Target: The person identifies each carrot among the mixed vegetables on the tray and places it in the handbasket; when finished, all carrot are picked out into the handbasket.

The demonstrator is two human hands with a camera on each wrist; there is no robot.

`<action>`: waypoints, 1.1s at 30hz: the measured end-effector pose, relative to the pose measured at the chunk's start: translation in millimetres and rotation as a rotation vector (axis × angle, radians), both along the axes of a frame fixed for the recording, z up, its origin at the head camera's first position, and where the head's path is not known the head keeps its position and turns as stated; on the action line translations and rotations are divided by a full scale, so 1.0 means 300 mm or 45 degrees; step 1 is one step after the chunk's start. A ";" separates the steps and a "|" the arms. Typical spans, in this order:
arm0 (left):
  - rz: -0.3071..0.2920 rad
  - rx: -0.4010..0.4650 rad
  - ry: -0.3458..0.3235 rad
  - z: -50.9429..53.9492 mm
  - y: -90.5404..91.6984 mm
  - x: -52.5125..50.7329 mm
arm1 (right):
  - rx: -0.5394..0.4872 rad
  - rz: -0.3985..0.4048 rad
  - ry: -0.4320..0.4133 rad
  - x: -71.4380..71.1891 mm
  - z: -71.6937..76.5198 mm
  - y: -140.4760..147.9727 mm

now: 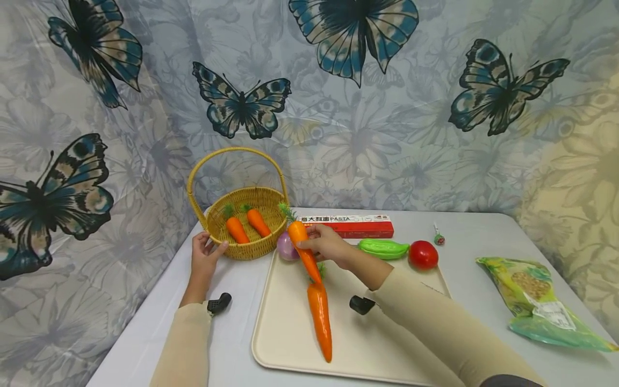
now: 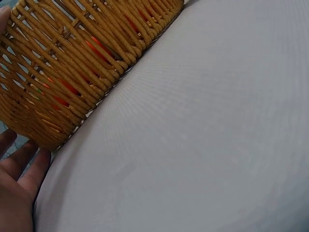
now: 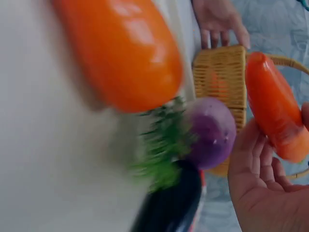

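Note:
My right hand holds a carrot by its thick upper part, above the tray. In the right wrist view, fingers and thumb grip this carrot. A larger carrot lies on the tray, its top beneath the held one's tip. At the left, my left hand grips the side of a wicker basket, thumb near the rim. The left wrist view shows its fingers against the wicker. Two carrots lie inside the basket.
A purple onion sits beside the basket. Behind the tray is a red pasta box. Green vegetable, tomato, lollipop and green-yellow bag are to the right. A dark eggplant shows in the right wrist view.

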State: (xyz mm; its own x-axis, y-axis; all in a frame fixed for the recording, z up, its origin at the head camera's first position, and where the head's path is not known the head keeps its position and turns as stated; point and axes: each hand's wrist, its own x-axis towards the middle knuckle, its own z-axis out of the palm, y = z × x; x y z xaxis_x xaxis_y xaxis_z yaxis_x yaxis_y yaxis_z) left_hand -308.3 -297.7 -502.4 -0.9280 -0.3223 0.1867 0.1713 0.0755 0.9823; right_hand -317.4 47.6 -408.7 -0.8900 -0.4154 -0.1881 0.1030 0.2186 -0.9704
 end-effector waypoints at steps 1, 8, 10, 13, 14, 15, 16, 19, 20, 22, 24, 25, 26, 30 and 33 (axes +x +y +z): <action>-0.001 0.003 0.006 0.000 -0.001 -0.001 | -0.013 -0.004 -0.002 -0.018 0.007 -0.017; -0.040 0.026 -0.003 0.038 0.019 0.025 | -0.100 -0.030 0.017 -0.129 0.054 -0.135; -0.059 0.019 -0.006 0.069 0.023 0.041 | -0.114 -0.034 0.029 -0.155 0.072 -0.175; -0.070 0.012 0.001 0.099 0.022 0.055 | -0.139 -0.036 0.039 -0.185 0.099 -0.235; -0.069 0.020 0.005 0.099 0.022 0.054 | -0.148 -0.035 0.038 -0.194 0.105 -0.254; -0.069 0.022 0.003 0.095 0.021 0.052 | -0.156 -0.037 0.040 -0.202 0.109 -0.270; -0.069 0.031 0.002 0.088 0.020 0.049 | -0.157 -0.039 0.043 -0.209 0.115 -0.286; -0.058 0.048 -0.009 0.058 0.012 0.039 | -0.155 -0.040 0.052 -0.237 0.129 -0.330; -0.047 0.051 -0.013 0.047 0.006 0.035 | -0.155 -0.038 0.056 -0.246 0.133 -0.347; -0.026 0.052 -0.018 0.025 -0.007 0.028 | -0.155 -0.034 0.080 -0.261 0.141 -0.378; -0.016 0.049 -0.007 0.013 -0.012 0.020 | -0.179 -0.032 0.109 -0.276 0.143 -0.405; -0.014 0.045 -0.001 0.009 -0.012 0.016 | -0.179 -0.042 0.129 -0.281 0.142 -0.416; -0.014 0.044 0.008 0.006 -0.011 0.012 | -0.186 -0.051 0.145 -0.286 0.135 -0.427; -0.022 0.034 0.029 0.001 -0.001 -0.001 | -0.101 -0.088 0.227 -0.296 0.074 -0.458; -0.019 0.031 0.034 -0.001 -0.001 -0.002 | 0.022 -0.100 0.273 -0.291 0.016 -0.475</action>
State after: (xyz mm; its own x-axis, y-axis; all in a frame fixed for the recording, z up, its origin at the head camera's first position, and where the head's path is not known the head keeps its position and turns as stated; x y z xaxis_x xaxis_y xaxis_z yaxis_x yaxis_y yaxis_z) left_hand -309.1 -297.9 -502.5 -0.9276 -0.3131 0.2035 0.1982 0.0492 0.9789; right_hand -404.8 -94.7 -404.0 -0.9398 -0.3418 0.0020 -0.0876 0.2351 -0.9680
